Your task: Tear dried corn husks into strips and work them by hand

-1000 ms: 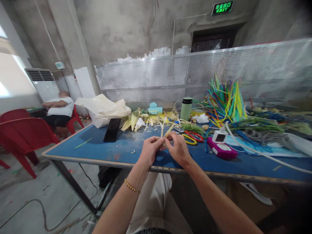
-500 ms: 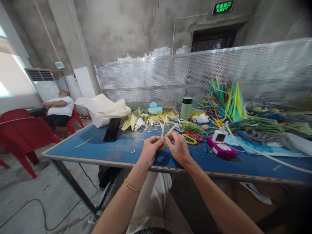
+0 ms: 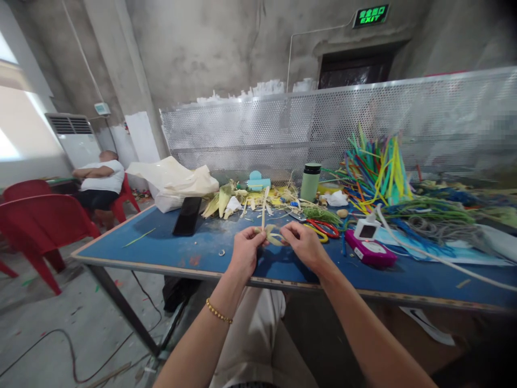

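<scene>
In the head view, both bare hands meet over the near edge of a blue, wood-edged surface (image 3: 161, 250). The left hand (image 3: 246, 248), a gold beaded bracelet (image 3: 218, 311) on its wrist, has its thumb and fingers pinched around the base of a narrow, pale, straw-coloured strip (image 3: 264, 210) that stands up from the grip. Just beside it, the right hand (image 3: 302, 243) has its thumb and fingertips closed on the end of a flat, olive-beige, husk-like strip (image 3: 276, 237), which curves across the gap between the two hands and reaches the left fingertips.

Left of the left grip, well apart, lies a black rectangular phone (image 3: 187, 216), with a crumpled off-white plastic bag (image 3: 173, 182) behind it. Beyond both grips spreads a loose pile of dry yellowish husks (image 3: 224, 198), a light blue cylindrical object (image 3: 258, 185) at its back. Beyond the right grip stands a green bottle with a black lid (image 3: 310, 183); nearer that grip lie red and yellow looped handles (image 3: 326, 228). Farther right, a white block with a dark screen (image 3: 367, 229) sits on a magenta box (image 3: 369, 249).
</scene>
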